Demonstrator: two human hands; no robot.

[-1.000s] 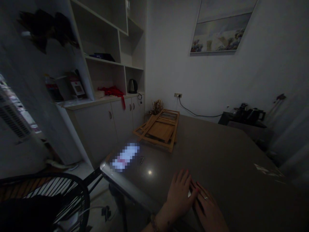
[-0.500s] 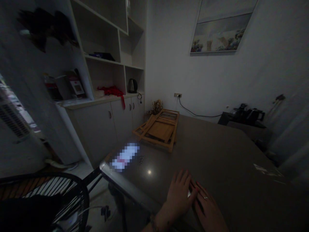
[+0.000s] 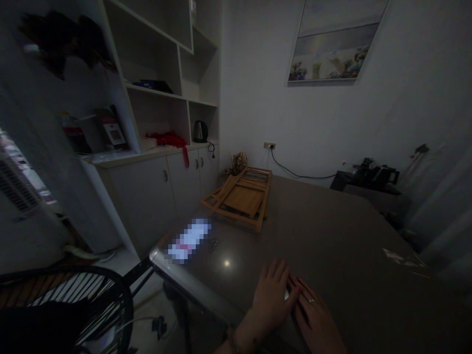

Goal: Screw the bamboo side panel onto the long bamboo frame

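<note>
Both hands rest near the front edge of the dark table (image 3: 313,221). My left hand (image 3: 271,295) lies flat, palm down, its fingers stretched forward. Right beside it, my right hand (image 3: 311,309), with a ring on one finger, is also flat, and the left thumb touches its fingers. A small bright patch shows in the gap between them; I cannot make out whether it is an object or a reflection. Ahead and to the left lies a folded wooden frame (image 3: 243,196), like a folding chair. Near the left edge is a lit, blurred-out phone-like screen (image 3: 190,239).
Small metal bits (image 3: 214,244) lie beside the screen. Pale paper scraps (image 3: 401,258) are at the right. A black fan or chair with a ribbed rim (image 3: 125,305) stands at the lower left. White cabinets (image 3: 147,196) hold a kettle (image 3: 200,132) and red cloth (image 3: 167,139).
The whole view has shifted slightly, so things appear a little further left. Both hands keep the same flat pose on the table.
</note>
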